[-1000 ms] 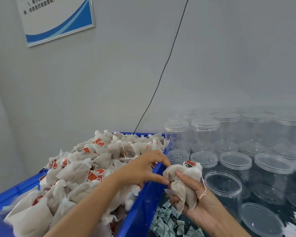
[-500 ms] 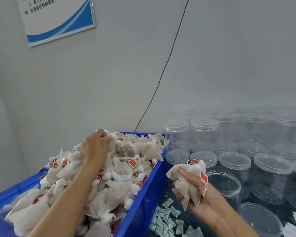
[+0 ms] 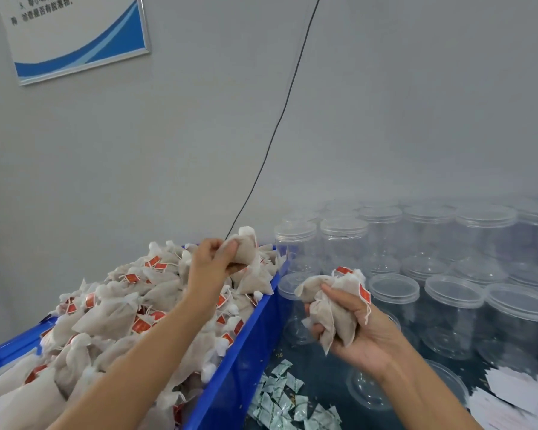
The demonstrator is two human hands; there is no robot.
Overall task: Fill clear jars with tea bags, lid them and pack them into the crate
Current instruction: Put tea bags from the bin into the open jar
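Wall sign (image 3: 75,35) text blurred, perhaps Chinese.

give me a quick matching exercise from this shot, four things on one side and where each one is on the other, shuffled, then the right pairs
Things:
1. single tea bag
2. bunch of tea bags
3. small green-and-white sachets
4. framed blue-and-white notice

Places:
A. loose on the dark table beside the blue bin
B. on the wall, upper left
C. gripped in the right hand
D. pinched in the left hand, above the heap in the bin

Pairs: 1-D, 2-C, 3-A, 4-B
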